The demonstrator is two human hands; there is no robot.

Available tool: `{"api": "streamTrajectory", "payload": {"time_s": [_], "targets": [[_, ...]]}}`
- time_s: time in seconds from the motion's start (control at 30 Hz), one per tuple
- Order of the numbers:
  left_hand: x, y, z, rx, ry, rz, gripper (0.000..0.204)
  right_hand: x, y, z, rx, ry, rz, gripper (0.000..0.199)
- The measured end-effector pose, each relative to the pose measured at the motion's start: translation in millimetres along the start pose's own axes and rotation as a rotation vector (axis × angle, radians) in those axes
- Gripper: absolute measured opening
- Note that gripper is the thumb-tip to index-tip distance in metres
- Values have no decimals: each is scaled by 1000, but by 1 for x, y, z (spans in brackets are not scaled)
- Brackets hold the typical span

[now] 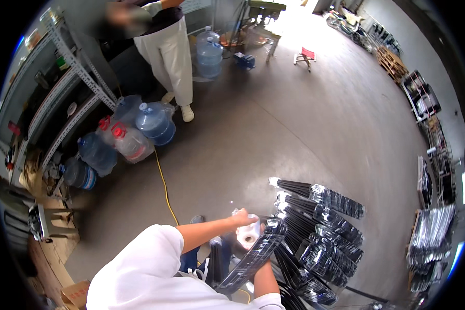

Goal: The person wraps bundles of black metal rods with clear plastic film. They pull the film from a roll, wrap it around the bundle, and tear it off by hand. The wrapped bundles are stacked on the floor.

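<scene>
My left hand (242,218) is closed around the upper end of a white roll of clear stretch film (248,235), its cardboard core facing me. Just right of the roll, a film-wrapped black bundle (261,253) is tilted up in front of my body. My right forearm passes behind this bundle. Only a little of my right hand (262,226) shows at the bundle's far end, beside the roll; its fingers are hidden. Several similar wrapped bundles (336,222) of black rods lie side by side on the floor to my right.
A yellow cord (163,175) runs over the floor on the left. Several water jugs (155,124) stand by a metal shelf (77,64). Another person (169,51) in white trousers stands at the back left. A red folding stool (307,56) is farther off; wrapped stacks (433,232) line the right wall.
</scene>
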State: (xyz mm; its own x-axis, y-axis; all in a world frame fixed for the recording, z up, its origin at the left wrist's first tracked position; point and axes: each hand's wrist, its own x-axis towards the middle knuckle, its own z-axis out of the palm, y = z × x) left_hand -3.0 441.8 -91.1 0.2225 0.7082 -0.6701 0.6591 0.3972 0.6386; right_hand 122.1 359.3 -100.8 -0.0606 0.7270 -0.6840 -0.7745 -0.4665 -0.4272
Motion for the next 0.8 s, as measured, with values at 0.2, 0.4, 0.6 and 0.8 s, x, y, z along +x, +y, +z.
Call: {"api": "streamTrajectory", "payload": {"time_s": [0.2, 0.4, 0.6, 0.8], "targets": [[24, -38, -13, -896, -866, -334, 54, 3, 9, -3, 51, 9, -1, 37], [-3, -36, -6, -738, -717, -815, 84, 21, 21, 4, 79, -39, 44, 37], [-30, -29, -13, -1237, -830, -520, 45, 31, 12, -40, -206, -71, 74, 37], [-31, 18, -60, -876, -430, -395, 60, -37, -91, -1, -344, 593, -231, 21]]}}
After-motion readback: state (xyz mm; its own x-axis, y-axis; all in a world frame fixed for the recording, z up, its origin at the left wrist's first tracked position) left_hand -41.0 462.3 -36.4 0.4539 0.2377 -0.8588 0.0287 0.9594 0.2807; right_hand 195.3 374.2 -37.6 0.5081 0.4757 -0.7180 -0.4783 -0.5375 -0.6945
